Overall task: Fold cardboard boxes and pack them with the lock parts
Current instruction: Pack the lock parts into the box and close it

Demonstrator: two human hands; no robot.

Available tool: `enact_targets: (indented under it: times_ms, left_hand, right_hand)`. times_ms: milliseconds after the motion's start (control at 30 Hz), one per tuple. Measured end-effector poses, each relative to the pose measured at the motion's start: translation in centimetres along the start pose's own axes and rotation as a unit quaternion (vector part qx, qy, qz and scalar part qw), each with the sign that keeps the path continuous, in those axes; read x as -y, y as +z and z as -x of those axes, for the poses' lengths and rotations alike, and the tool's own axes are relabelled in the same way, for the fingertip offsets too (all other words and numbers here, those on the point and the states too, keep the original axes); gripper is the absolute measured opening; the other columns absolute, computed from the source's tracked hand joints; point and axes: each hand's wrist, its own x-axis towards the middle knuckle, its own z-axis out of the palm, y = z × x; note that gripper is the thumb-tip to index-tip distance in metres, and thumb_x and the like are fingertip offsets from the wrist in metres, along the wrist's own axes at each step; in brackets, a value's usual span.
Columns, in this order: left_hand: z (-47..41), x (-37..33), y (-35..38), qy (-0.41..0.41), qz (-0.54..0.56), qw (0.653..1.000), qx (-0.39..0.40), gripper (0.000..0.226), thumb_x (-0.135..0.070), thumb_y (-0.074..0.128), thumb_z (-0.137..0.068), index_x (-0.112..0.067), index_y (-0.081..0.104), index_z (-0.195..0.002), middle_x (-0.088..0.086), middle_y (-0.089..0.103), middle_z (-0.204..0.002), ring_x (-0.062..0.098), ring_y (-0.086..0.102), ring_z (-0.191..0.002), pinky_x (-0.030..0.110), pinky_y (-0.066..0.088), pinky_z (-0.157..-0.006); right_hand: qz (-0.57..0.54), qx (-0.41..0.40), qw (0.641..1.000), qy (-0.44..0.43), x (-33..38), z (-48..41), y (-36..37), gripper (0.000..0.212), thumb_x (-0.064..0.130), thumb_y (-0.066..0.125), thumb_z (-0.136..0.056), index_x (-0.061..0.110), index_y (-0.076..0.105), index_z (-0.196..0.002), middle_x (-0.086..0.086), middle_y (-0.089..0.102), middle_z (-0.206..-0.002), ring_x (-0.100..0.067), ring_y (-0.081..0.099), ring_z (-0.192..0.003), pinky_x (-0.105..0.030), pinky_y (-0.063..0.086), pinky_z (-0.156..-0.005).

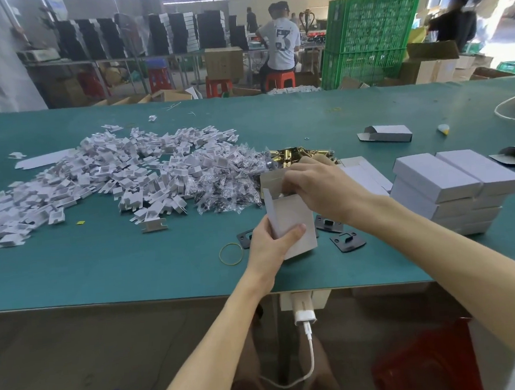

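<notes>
1. A small white cardboard box (291, 223) is gripped low down by the left hand (271, 242), open end up.
2. The right hand (319, 187) is curled into its mouth; whether anything's pinched can't be told.
3. Closed white boxes (450, 187) are stacked right of the fingers, and loose brass lock parts (296, 155) are heaped just beyond, so loads left, probably.

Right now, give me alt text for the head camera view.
A left hand holds a white box upright over a green table while the right hand curls over its open top. Closed boxes are stacked to the right.
</notes>
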Motion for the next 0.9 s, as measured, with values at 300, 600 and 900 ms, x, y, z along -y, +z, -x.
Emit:
enact_targets:
  times_ms: [300,600,900]
  left_hand:
    - [0.1,-0.1,0.0,0.007,0.014,1.000,0.004,0.046,-0.019,0.086,-0.085,-0.019,0.064,-0.125,0.000,0.077,-0.114,0.017,0.074,-0.105,0.029,0.060,-0.084]
    - [0.5,-0.6,0.3,0.034,0.013,0.999,0.003,0.043,-0.038,0.065,-0.100,-0.029,0.054,-0.141,-0.003,0.074,-0.121,0.014,0.074,-0.102,0.025,0.059,-0.075]
    - [0.2,-0.6,-0.1,0.021,0.025,0.999,-0.015,0.037,-0.025,0.070,-0.100,-0.028,0.063,-0.136,0.004,0.075,-0.115,0.023,0.074,-0.096,0.046,0.064,-0.079]
  right_hand:
    - [-0.122,0.057,0.984,0.115,-0.4,1.3,0.7,0.019,0.018,0.056,-0.099,0.017,0.068,-0.113,0.001,0.047,-0.133,-0.022,0.036,-0.128,-0.039,0.030,-0.108]
    - [-0.511,-0.066,0.812,0.273,0.9,5.0,3.8,0.048,0.014,0.069,-0.095,0.020,0.051,-0.139,-0.004,0.065,-0.121,-0.024,0.075,-0.087,-0.044,0.063,-0.074]
    - [-0.581,-0.160,0.723,0.339,2.3,6.7,7.0,0.014,0.020,0.069,-0.096,0.024,0.071,-0.109,0.004,0.073,-0.109,-0.019,0.070,-0.097,-0.036,0.062,-0.078]
